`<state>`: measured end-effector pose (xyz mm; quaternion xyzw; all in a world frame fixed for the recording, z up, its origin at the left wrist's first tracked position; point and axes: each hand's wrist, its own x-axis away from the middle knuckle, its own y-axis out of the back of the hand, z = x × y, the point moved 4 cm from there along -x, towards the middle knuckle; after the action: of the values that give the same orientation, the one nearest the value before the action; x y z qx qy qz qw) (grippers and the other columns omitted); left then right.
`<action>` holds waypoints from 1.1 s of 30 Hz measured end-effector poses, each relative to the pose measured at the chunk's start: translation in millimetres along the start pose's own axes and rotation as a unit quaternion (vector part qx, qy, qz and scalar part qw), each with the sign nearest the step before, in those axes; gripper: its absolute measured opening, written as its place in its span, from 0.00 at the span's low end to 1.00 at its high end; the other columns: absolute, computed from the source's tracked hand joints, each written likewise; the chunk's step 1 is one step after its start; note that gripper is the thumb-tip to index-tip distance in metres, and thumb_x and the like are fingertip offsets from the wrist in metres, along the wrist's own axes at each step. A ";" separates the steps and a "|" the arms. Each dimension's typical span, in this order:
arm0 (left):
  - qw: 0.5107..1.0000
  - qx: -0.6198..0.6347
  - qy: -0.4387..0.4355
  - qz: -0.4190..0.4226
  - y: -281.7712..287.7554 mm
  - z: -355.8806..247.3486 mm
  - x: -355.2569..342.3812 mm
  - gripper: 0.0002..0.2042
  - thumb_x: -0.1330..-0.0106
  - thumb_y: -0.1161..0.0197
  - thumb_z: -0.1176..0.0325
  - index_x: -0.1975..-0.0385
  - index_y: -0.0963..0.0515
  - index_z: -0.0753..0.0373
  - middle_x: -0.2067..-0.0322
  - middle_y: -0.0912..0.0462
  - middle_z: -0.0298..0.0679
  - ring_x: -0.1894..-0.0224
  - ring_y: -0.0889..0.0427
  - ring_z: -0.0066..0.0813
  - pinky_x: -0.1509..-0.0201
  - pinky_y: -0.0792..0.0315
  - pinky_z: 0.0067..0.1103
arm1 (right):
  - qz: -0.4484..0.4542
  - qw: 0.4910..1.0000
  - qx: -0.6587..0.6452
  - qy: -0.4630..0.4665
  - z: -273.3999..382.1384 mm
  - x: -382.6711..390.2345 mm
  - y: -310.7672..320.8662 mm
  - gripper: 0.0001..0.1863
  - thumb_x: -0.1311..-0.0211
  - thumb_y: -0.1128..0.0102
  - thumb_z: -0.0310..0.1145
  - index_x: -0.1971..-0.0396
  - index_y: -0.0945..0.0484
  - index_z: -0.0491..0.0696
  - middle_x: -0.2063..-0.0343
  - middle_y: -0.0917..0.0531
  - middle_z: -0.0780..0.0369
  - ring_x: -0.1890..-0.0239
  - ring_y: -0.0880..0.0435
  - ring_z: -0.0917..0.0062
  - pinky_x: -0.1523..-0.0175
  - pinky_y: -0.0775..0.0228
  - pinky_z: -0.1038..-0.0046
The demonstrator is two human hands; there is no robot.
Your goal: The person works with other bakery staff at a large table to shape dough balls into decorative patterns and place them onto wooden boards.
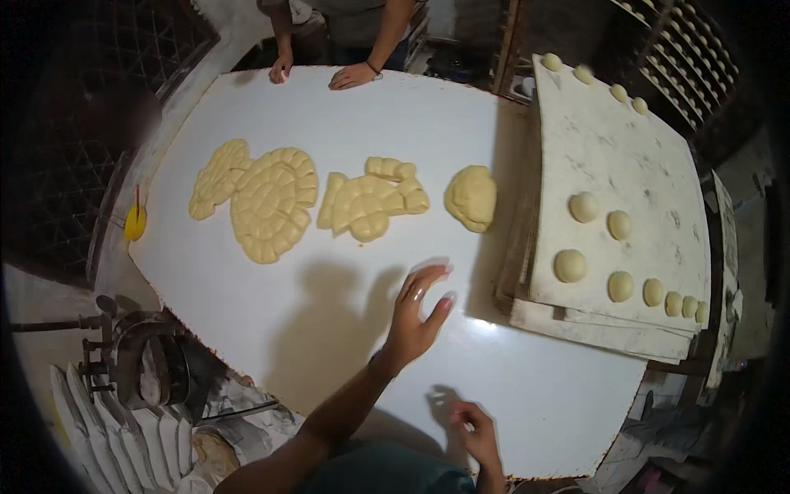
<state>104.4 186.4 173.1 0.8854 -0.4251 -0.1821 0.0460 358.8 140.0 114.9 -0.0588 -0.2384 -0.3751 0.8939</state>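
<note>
left hand (418,313) fingers spread flat, hovering just over the glossy white tabletop (247,280), holding nothing. right hand (471,430) fingers curled together near the front edge; can't tell if they pinch anything. nearest dough: pale yellow lumpy dough mound (471,198), uncut, well apart from both hands. scored slabs of soft yellow dough pieces (263,202) and (370,202) not yet rolled. smooth round dough balls (605,263) already sit on stacked floury white boards (625,148). another person's hands (352,76) rest at far edge.
</note>
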 end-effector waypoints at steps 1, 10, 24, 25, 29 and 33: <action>0.997 0.003 0.078 0.011 15.7 26.8 32.3 0.15 0.40 0.41 0.76 0.52 0.29 0.67 0.51 0.27 0.45 0.49 0.26 0.36 0.45 0.32 0.27 | 0.058 0.998 0.011 -0.026 0.5 -3.6 -25.6 0.13 0.41 0.42 0.27 0.56 0.24 0.41 0.62 0.21 0.62 0.60 0.23 0.79 0.50 0.30 0.76; 0.930 0.099 0.309 0.171 157.8 95.5 161.9 0.09 0.35 0.45 0.74 0.58 0.26 0.68 0.61 0.21 0.40 0.55 0.23 0.26 0.48 0.30 0.23 | -0.144 0.968 -0.009 0.207 81.7 -237.5 -102.6 0.12 0.40 0.45 0.28 0.59 0.26 0.39 0.60 0.22 0.56 0.58 0.22 0.77 0.56 0.29 0.76; 0.933 0.029 0.287 0.213 250.6 189.8 143.9 0.18 0.33 0.52 0.65 0.51 0.28 0.72 0.52 0.25 0.50 0.49 0.27 0.40 0.43 0.34 0.31 | -0.214 0.930 0.217 0.203 48.4 -317.4 -205.7 0.19 0.52 0.39 0.33 0.62 0.34 0.42 0.62 0.29 0.45 0.64 0.26 0.50 0.60 0.32 0.58; 0.939 0.087 0.288 0.167 237.3 219.2 142.9 0.18 0.33 0.51 0.64 0.50 0.29 0.72 0.52 0.25 0.50 0.49 0.27 0.39 0.43 0.34 0.31 | -0.140 0.973 0.083 0.165 39.8 -287.6 -216.8 0.19 0.52 0.38 0.34 0.62 0.33 0.43 0.63 0.27 0.52 0.65 0.25 0.60 0.60 0.31 0.63; 0.847 0.152 0.337 0.382 178.5 190.8 123.1 0.20 0.34 0.48 0.61 0.51 0.30 0.71 0.54 0.25 0.48 0.52 0.28 0.37 0.46 0.33 0.30 | -0.039 0.980 -0.194 -0.033 11.8 -102.5 -225.8 0.27 0.44 0.37 0.48 0.51 0.30 0.44 0.60 0.24 0.61 0.55 0.27 0.77 0.50 0.33 0.74; 0.856 0.101 0.262 0.435 109.6 94.7 174.5 0.11 0.35 0.45 0.67 0.57 0.32 0.64 0.58 0.31 0.43 0.55 0.31 0.34 0.52 0.32 0.28 | -0.178 0.967 -0.184 0.016 -23.6 -3.3 -166.2 0.21 0.43 0.38 0.45 0.58 0.23 0.43 0.63 0.20 0.62 0.58 0.24 0.79 0.52 0.32 0.76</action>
<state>89.3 -10.5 61.5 0.6252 -0.7552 0.1388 0.1401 249.7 17.1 80.4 -0.1730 -0.1576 -0.5663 0.7902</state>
